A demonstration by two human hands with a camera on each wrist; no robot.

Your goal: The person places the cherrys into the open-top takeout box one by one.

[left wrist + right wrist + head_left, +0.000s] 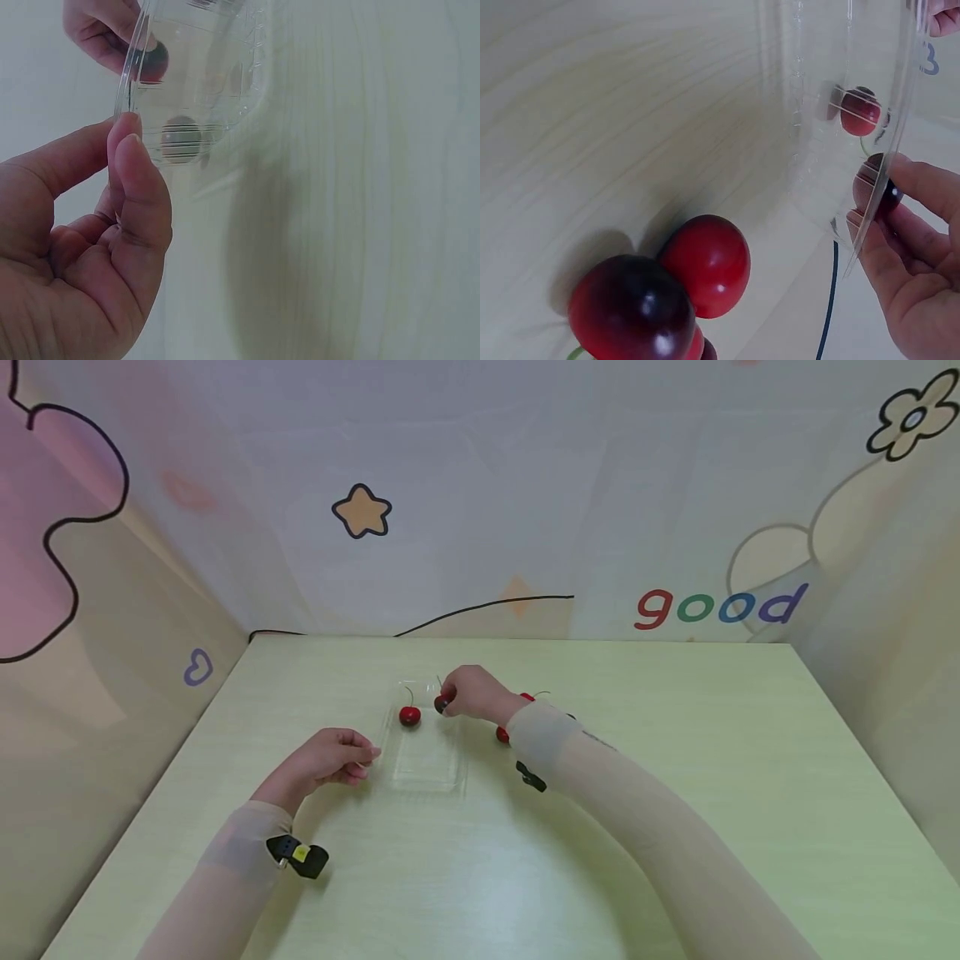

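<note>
A clear plastic box [426, 774] with low walls lies on the table. My left hand [330, 758] pinches its left rim between thumb and forefinger, which the left wrist view shows close up. Inside, toward the far left, sits a red cherry [409, 717] with its stem up. My right hand [478, 693] holds a dark red cherry [441, 702] in its fingertips at the far right part of the box. In the right wrist view that held cherry [890, 196] shows partly through the clear wall; whether it touches the bottom I cannot tell.
Right of the box, loose cherries lie on the pale table, partly hidden by my right wrist: a red one [503, 735] and another [527, 697] farther back. Close up, a dark cherry [630, 307] touches a bright red cherry [709, 266]. A printed cloth backdrop [465, 510] stands behind the table.
</note>
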